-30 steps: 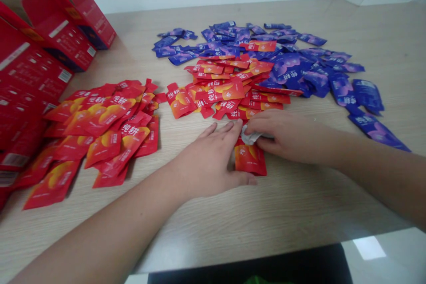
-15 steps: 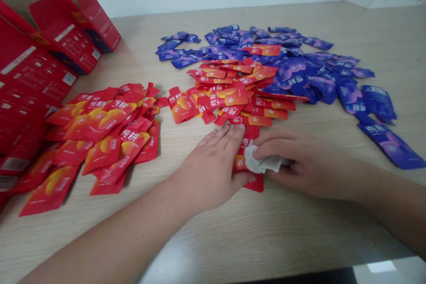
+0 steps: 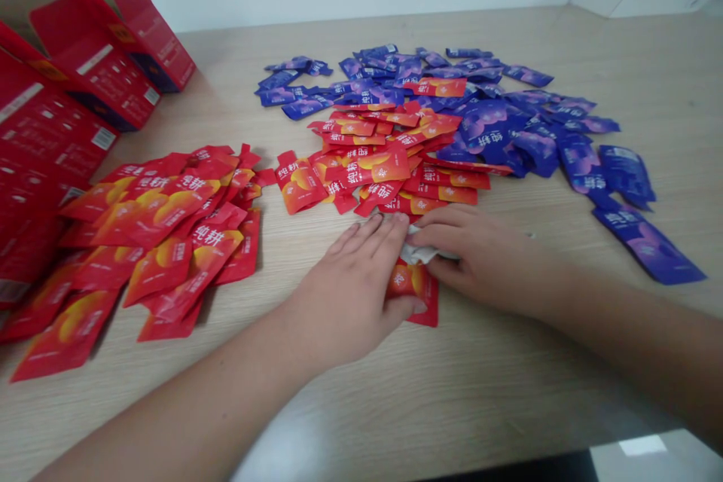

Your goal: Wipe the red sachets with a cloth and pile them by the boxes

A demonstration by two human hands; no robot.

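Pressing left hand (image 3: 353, 294): laid flat on one smooth, flat red packet (image 3: 415, 286), thumb spread.
Right hand (image 3: 480, 256): pinches one crumpled white tissue (image 3: 423, 248) against the packet.
Red piles (image 3: 163, 218): two, glossy, one left of the packet, one just beyond; overlapping, uncountable.
Blue packets (image 3: 491, 120): dozens, shiny, creased, beyond and right of it.
Cardboard boxes (image 3: 102, 75): at least three, angular, far left of it.
Table (image 3: 395, 407): one, wood-grained, beneath it.

Soft, muted light falls across the tabletop (image 3: 486, 384), a pale glare glowing near its front edge, faint shadows under the packets (image 3: 186, 241), and mild blur softening the hands.
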